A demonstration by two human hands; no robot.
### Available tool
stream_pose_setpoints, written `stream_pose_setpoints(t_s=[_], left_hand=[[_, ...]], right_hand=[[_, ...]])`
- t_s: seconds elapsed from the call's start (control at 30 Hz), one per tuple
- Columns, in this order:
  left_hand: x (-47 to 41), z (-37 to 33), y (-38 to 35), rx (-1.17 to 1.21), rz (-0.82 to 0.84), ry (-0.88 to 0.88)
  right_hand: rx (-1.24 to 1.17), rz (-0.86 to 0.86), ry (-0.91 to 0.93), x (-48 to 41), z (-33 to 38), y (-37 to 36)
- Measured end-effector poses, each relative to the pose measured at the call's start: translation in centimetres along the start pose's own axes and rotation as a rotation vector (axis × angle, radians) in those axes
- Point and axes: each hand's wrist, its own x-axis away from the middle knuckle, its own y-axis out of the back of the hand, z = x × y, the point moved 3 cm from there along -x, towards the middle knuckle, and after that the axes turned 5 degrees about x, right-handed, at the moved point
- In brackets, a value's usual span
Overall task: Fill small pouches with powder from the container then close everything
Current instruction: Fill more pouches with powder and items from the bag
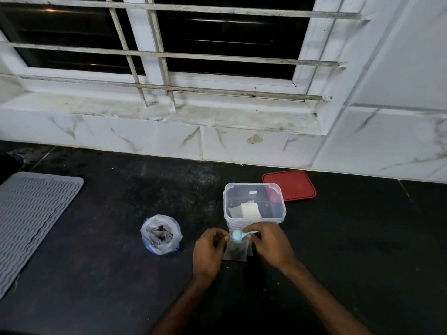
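Left hand (208, 247) pinches the floppy, featherlight pouch (235, 250) by its rim, right hand (271, 240) fingers gripping the scoop (238, 235) over it.

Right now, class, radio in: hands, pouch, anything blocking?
Left hand pinching pouch mouth. Right hand holding blue scoop over it. Tub open, red lid behind. Nothing blocking.

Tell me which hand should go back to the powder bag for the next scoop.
Right, probably. The right hand already holds the blue scoop over the small pouch, which the left hand pinches open. The powder bag lies on the left, so it means reaching across, but swapping hands would drop the pouch.
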Motion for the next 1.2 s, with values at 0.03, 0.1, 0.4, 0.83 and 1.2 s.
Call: stream_pose_setpoints(t_s=[0.03,0.1,0.4,0.83,1.2], left_hand=[[0.0,-0.1,0.0,-0.004,-0.003,-0.002],[0.1,-0.2,0.1,-0.005,-0.021,-0.011],[0.2,-1.1,0.3,-0.090,-0.032,-0.071],[-0.5,-3.8,-1.7,-0.155,0.057,-0.145],[-0.4,-5.9,-2.9,-0.200,0.048,-0.222]], right_hand=[[-0.026,-0.010,-0.014,0.1,-0.2,0.0],[-0.091,-0.029,-0.048,0.1,-0.6,-0.1],[-0.888,-0.059,-0.510,2.1,-5.5,1.6],[-0.028,-0.269,-0.668,2.1,-14.9,1.6],[0.041,-0.207,0.222,0.4,-1.7,3.1]])
